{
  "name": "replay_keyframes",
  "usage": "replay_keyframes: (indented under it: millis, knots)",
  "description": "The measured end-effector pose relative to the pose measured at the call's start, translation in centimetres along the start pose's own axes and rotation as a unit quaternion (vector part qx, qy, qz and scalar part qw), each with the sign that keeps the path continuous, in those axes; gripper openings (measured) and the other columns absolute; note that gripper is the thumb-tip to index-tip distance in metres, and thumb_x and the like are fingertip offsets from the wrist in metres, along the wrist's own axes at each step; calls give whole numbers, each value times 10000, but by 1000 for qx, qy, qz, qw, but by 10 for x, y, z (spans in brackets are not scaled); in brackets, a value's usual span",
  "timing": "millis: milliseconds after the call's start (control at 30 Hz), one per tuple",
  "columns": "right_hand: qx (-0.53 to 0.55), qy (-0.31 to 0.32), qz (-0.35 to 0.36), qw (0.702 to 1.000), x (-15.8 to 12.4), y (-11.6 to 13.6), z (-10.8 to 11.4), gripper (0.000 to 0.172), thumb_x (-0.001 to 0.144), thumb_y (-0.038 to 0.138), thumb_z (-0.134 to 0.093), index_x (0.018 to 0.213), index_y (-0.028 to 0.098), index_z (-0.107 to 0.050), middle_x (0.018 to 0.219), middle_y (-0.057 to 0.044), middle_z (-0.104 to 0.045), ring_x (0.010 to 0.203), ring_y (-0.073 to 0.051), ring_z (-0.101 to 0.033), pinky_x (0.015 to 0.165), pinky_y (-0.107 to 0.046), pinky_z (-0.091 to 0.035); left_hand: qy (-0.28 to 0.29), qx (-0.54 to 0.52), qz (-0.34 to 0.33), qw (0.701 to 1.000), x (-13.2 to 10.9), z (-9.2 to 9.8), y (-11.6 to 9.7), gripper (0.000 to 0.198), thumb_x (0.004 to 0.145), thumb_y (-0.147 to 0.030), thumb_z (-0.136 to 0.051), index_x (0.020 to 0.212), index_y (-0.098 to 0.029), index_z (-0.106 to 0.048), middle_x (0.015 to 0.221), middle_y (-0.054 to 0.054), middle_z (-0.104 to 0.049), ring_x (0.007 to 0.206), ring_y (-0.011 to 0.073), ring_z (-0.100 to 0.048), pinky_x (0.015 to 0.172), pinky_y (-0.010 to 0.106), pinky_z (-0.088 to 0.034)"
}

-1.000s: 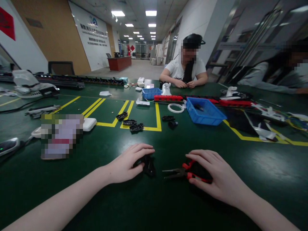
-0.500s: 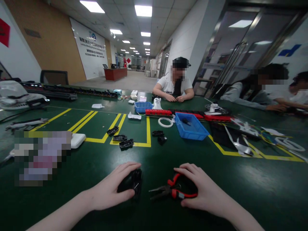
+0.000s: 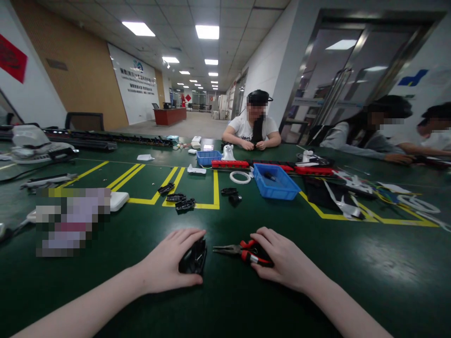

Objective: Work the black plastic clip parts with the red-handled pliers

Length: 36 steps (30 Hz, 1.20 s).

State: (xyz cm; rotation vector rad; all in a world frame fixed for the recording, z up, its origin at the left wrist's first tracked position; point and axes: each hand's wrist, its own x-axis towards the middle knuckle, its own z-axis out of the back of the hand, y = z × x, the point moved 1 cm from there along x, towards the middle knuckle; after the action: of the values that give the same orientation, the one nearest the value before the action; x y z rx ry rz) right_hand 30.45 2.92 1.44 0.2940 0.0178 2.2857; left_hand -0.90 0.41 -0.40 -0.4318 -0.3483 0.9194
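My left hand (image 3: 164, 263) curves around a black plastic part (image 3: 200, 257), fingers along its far end and thumb at its near end. A pair of long-nose pliers (image 3: 230, 250) with red and black handles is in my right hand (image 3: 283, 258). Its jaws point left toward the black part, a short gap away and slightly parted. My palm hides the handle ends. Beyond my hands, several similar black parts (image 3: 185, 204) lie near the yellow tape, with a small black piece (image 3: 235, 199) to their right.
Blue bins (image 3: 276, 190) and a red strip (image 3: 230, 164) stand farther back, beside a white ring (image 3: 240, 177). A white box (image 3: 119, 201) sits at left. Loose cables (image 3: 417, 203) lie at right. A person (image 3: 252, 129) sits opposite; others sit at the right.
The pliers have turned so that their jaws point more directly left, nearer the black part. My right hand has shifted slightly left and away from me. The camera view has tilted a little.
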Motion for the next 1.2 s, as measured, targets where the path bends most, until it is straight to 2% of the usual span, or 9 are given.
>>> replay_keyframes:
  millis: [133,267,433,700,833,933,1067,1200]
  knots:
    - [-28,-30,22,999,-4,6,0,422,792,288,-650,1189,162,-585,1111,-120,-630,918,-238,-635,787,-404,-562,-3,15,-14,1000,0,3,-6,790,827,-537,-664,1477,-234,-333,1447,126,-455,1301,334,-442,1101,559,-339]
    - [-55,-59,5,997,-6,9,-1,403,835,299,-595,1217,173,-573,1104,-120,-647,913,-246,-629,755,-410,-553,9,17,-13,1000,-1,8,-12,707,857,-518,-639,1453,-244,-375,1408,107,-478,1265,310,-460,1070,511,-380]
    - [-19,-64,-21,998,-4,15,-6,288,798,320,-637,1044,177,-591,977,-89,-643,854,-225,-625,710,-366,-545,6,32,-37,999,0,5,-8,748,812,-539,-680,1435,-231,-402,1333,106,-515,1196,303,-495,1021,466,-419]
    - [46,-131,44,989,-9,32,-4,398,813,342,-663,1158,192,-535,1083,-116,-635,957,-239,-628,796,-380,-549,7,35,-84,996,0,2,-3,753,766,-574,-712,1372,-208,-457,1286,109,-552,1151,304,-530,985,426,-430]
    - [68,-148,74,984,-11,43,-3,412,819,358,-653,1180,195,-536,1056,-121,-659,930,-246,-644,772,-382,-547,26,49,-109,992,2,2,-2,769,757,-584,-712,1374,-200,-461,1286,111,-559,1135,304,-541,964,415,-432]
    - [40,-153,97,983,-11,49,-5,444,812,385,-659,1195,187,-549,1035,-124,-673,901,-248,-650,766,-395,-529,29,60,-119,991,2,3,-2,791,769,-584,-698,1409,-203,-433,1303,110,-553,1141,306,-539,964,417,-428]
    - [-23,-170,132,976,-10,48,-7,557,799,401,-660,1292,186,-513,1031,-118,-688,915,-256,-652,861,-454,-474,27,69,-127,989,2,5,-5,807,797,-568,-678,1462,-225,-377,1315,109,-549,1143,303,-539,965,407,-423]
    - [-59,-178,142,972,-9,44,-9,546,803,397,-655,1280,171,-516,1035,-113,-687,928,-248,-647,922,-481,-431,33,78,-136,987,3,5,-5,786,805,-566,-674,1464,-247,-385,1310,110,-549,1140,306,-535,950,398,-424]
